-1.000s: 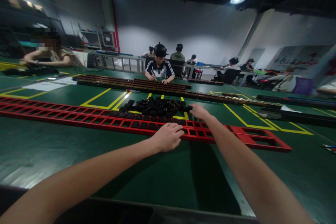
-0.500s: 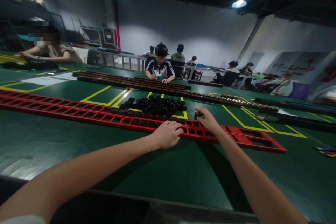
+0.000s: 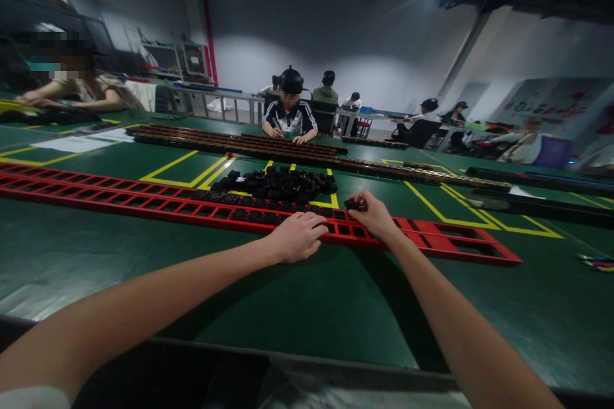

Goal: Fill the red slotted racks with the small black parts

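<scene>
A long red slotted frame (image 3: 185, 209) lies across the green table, with black square pieces (image 3: 254, 216) seated in some of its openings. My left hand (image 3: 298, 238) bends its fingers over the frame's near rail, the thumb at the front edge. Whatever lies under those fingers is hidden. Just above the frame's far rail, my right hand (image 3: 375, 216) pinches a small black part (image 3: 355, 204) between thumb and fingers. Behind the frame, left of that hand, sits a pile of loose black parts (image 3: 283, 184).
Long dark strips (image 3: 230, 144) lie across the table beyond the pile. A person (image 3: 290, 108) sits opposite, and another person (image 3: 91, 92) works at the left. Dark bars (image 3: 542, 204) and thin coloured items (image 3: 597, 262) lie at the right. Yellow tape outlines mark the tabletop.
My right hand has moved slightly left with the small black part, closer to the frame. My left hand stays on the near rail. The view has shifted a little.
</scene>
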The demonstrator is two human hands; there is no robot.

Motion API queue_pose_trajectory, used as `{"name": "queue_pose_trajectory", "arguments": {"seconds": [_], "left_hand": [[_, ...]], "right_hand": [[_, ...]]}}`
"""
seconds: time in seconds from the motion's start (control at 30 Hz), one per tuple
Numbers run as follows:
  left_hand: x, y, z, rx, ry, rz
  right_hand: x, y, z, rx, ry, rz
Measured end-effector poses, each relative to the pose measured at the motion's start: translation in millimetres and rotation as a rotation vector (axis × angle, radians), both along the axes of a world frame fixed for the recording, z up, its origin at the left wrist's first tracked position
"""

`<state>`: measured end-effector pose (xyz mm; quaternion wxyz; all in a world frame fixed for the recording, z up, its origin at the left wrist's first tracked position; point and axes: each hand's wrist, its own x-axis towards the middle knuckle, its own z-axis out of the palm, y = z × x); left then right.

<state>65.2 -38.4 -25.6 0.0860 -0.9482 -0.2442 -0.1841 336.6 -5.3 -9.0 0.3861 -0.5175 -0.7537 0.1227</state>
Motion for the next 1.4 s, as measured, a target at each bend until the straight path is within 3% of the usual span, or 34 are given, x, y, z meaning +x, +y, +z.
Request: {"name": "queue_pose_trajectory", "arguments": {"seconds": [0.27,0.57,0.87,1.07,1.4], "left_hand": [[0.2,0.6,-0.5,0.004,0.006,-0.008],[-0.7,-2.2,1.0,0.023,-0.032,0.057],[-1.5,-5.2,4.1,0.024,-0.046,0.155],[-2.0,-6.0,4.8,0.037,-0.04,0.175],[-2.1,-8.1,8.3,0.038,-0.007,0.208]], "right_hand": [[-2.3,2.8,-0.7,0.103,-0.158,-0.106],[-11.6,1.1,0.7,0.176,-0.244,-0.069],[-19.1,-9.0,9.2,0.078,-0.083,0.033],[-33.4,-17.6,14.0,-0.1,0.031,0.17],[-46.1,-25.2,18.2,-0.154,-0.093,0.257]]}}
